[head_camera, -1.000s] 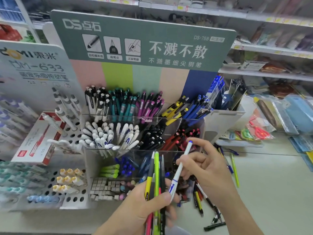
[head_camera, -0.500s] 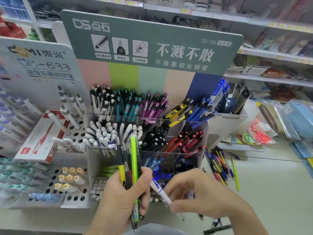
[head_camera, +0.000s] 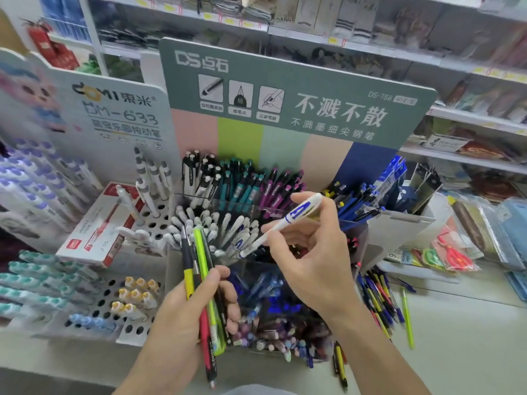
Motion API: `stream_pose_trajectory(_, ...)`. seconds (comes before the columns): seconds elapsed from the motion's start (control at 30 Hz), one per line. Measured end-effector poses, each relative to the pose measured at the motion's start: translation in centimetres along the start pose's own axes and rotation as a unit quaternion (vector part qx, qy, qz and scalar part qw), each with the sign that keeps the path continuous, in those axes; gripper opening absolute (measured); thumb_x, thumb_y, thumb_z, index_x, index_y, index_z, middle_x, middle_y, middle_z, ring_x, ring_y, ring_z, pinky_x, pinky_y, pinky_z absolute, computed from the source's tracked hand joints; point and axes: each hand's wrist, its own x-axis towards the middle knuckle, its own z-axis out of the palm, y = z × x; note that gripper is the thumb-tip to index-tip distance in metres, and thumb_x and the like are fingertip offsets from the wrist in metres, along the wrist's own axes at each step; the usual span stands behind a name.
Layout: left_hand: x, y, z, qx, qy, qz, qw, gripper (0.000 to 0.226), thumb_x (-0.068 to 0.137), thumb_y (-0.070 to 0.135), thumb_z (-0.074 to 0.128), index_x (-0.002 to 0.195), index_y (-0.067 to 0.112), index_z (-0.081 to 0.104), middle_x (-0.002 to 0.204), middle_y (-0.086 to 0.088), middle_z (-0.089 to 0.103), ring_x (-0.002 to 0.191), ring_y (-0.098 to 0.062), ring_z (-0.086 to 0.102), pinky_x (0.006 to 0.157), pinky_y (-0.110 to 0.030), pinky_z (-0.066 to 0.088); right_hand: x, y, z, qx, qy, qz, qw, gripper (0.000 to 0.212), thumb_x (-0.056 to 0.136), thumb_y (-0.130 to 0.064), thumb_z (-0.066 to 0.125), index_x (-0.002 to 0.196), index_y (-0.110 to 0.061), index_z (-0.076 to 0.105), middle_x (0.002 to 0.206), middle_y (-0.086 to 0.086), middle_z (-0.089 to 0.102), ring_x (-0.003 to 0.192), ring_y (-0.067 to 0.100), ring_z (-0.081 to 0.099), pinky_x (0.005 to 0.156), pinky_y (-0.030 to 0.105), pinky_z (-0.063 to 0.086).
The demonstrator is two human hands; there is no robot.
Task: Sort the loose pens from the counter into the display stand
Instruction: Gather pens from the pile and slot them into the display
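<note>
Head view: shop counter (head_camera: 470, 323) before shelves (head_camera: 456, 121); right hand (head_camera: 310, 252) pinches white pen (head_camera: 281, 223), left hand (head_camera: 182, 317) grips pens (head_camera: 199, 269).

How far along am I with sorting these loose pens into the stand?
Partly done: the display stand already holds grouped pens. In hand: your right hand pinches a white pen over the matching white pens; your left hand grips a bundle. Left: loose pens on the counter.
</note>
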Motion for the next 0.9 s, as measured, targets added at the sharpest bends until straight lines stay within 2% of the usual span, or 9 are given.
stream_pose_trajectory(0.07, -0.3, -0.3, 0.0, -0.018, 0.002, -0.004, 1.0, 0.035, 0.082, 0.022, 0.06, 0.109, -0.001, 0.059, 0.067, -0.018, 0.057, 0.047, -0.028, 0.054, 0.04, -0.031, 0.048, 1.2, 0.3, 1.1, -0.024, 0.005, -0.031, 0.999, 0.04, 0.09, 0.001, 0.069, 0.115, -0.022, 0.048, 0.087, -0.003, 0.077, 0.082, 0.012, 0.075, 0.075, 0.018, 0.056)
stream_pose_trajectory(0.2, -0.8, -0.8, 0.2, -0.047, 0.007, -0.015, 0.999, 0.037, 0.08, 0.021, 0.061, 0.108, -0.003, 0.057, 0.068, -0.021, 0.058, 0.05, -0.032, 0.056, 0.042, -0.035, 0.05, 2.8, 2.0, 2.6, -0.135, -0.065, -0.042, 0.988, 0.014, 0.096, -0.012, 0.067, 0.104, -0.015, 0.056, 0.082, -0.007, 0.071, 0.075, 0.005, 0.069, 0.068, 0.017, 0.052)
stream_pose_trajectory(0.27, -0.9, -1.0, 0.1, -0.065, 0.012, -0.028, 0.997, 0.038, 0.08, 0.019, 0.061, 0.109, -0.004, 0.056, 0.068, -0.021, 0.058, 0.051, -0.034, 0.057, 0.043, -0.038, 0.052, 2.8, 2.4, 3.2, -0.162, -0.069, -0.054, 0.983, 0.015, 0.095, -0.013, 0.069, 0.106, -0.014, 0.06, 0.083, -0.008, 0.068, 0.077, 0.006, 0.065, 0.067, 0.012, 0.047)
stream_pose_trajectory(0.37, -1.2, -1.3, -0.4, -0.095, 0.002, -0.056, 0.994, 0.036, 0.081, 0.016, 0.061, 0.11, -0.004, 0.056, 0.069, -0.024, 0.057, 0.054, -0.036, 0.059, 0.047, -0.041, 0.054, 2.7, 2.9, 3.2, -0.179, -0.058, -0.08, 0.979, 0.024, 0.092, -0.011, 0.072, 0.114, -0.015, 0.063, 0.091, -0.008, 0.068, 0.084, 0.009, 0.065, 0.075, 0.017, 0.053)
stream_pose_trajectory(0.57, -1.7, -1.9, -1.7, -0.103, -0.05, -0.117, 0.987, 0.036, 0.078, 0.003, 0.075, 0.109, -0.012, 0.064, 0.08, -0.03, 0.058, 0.061, -0.042, 0.061, 0.055, -0.05, 0.055, 1.4, 2.3, 2.6, -0.217, -0.047, -0.178, 0.959, 0.01, 0.09, -0.003, 0.074, 0.095, -0.011, 0.073, 0.09, -0.004, 0.068, 0.079, 0.011, 0.065, 0.07, 0.028, 0.054)
stream_pose_trajectory(0.63, -1.8, -2.1, -2.0, -0.092, -0.067, -0.125, 0.986, 0.034, 0.081, 0.004, 0.071, 0.11, -0.012, 0.064, 0.079, -0.031, 0.059, 0.058, -0.04, 0.061, 0.053, -0.048, 0.056, 0.0, 1.4, 2.2, -0.148, -0.07, -0.131, 0.978, 0.011, 0.092, -0.008, 0.073, 0.1, -0.015, 0.072, 0.089, -0.007, 0.068, 0.078, 0.015, 0.065, 0.067, 0.03, 0.054)
stream_pose_trajectory(0.7, -1.7, -2.4, -2.1, -0.06, -0.077, -0.129, 0.987, 0.035, 0.079, 0.008, 0.063, 0.109, -0.011, 0.065, 0.077, -0.031, 0.061, 0.056, -0.038, 0.062, 0.05, -0.043, 0.057, -1.1, 1.1, 2.1, -0.112, -0.139, -0.037, 0.983, 0.024, 0.094, -0.02, 0.071, 0.117, -0.024, 0.067, 0.096, -0.011, 0.066, 0.081, 0.018, 0.065, 0.068, 0.033, 0.054)
stream_pose_trajectory(0.8, -1.6, -2.5, -1.8, -0.001, -0.109, -0.131, 0.985, 0.024, 0.079, 0.021, 0.068, 0.089, 0.003, 0.079, 0.085, -0.028, 0.067, 0.065, -0.033, 0.068, 0.058, -0.035, 0.059, -1.7, 1.5, 1.8, -0.174, -0.233, 0.017, 0.957, 0.05, 0.097, -0.039, 0.065, 0.143, -0.038, 0.047, 0.115, -0.016, 0.051, 0.092, 0.015, 0.056, 0.076, 0.031, 0.052)
stream_pose_trajectory(0.9, -1.5, -2.7, -2.3, 0.0, -0.141, -0.154, 0.978, 0.042, 0.083, 0.037, 0.077, 0.102, -0.001, 0.075, 0.097, -0.032, 0.066, 0.079, -0.037, 0.067, 0.073, -0.041, 0.055, -2.1, 1.4, 1.3, -0.234, -0.269, 0.001, 0.934, 0.047, 0.1, -0.043, 0.059, 0.144, -0.038, 0.047, 0.12, -0.026, 0.047, 0.106, 0.001, 0.052, 0.085, 0.017, 0.043)
